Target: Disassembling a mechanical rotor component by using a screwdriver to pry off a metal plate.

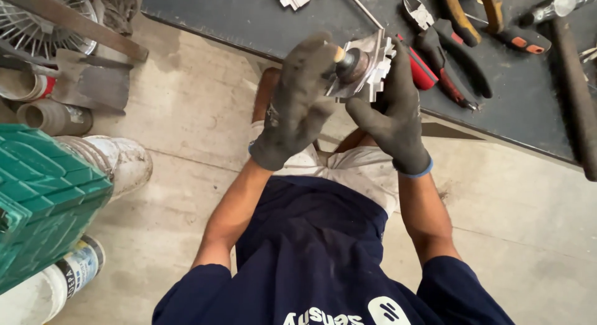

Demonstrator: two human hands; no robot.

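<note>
Both hands were gloved in dark fabric and raised together in front of the chest, forearms bare and angled inward from the elbows. Left hand [298, 101] was curled, fingers wrapped over a round rusty-brown hub [352, 64] with a pale stub at its end, thumb side toward the body. Right hand [393, 110] gripped a stack of grey notched metal plates [372, 62] from behind, fingers up along the stack's far face, wrist bent back slightly. Hub sat against the plates' near face; probably mounted through them, but the join was hidden by the gloves. Piece was held in the air just before the edge of the dark counter [249, 20], not resting on it. On the counter past the right hand: red-handled pliers [435, 57], orange-handled pliers [472, 14], a hammer [569, 64], all apart from the hands. Left of the body on the concrete floor [199, 144]: green plastic crate [43, 194], white buckets [118, 163], a grey pipe piece [53, 116], a wire fan guard [43, 20]. Person wore a navy shirt and pale trousers.
</note>
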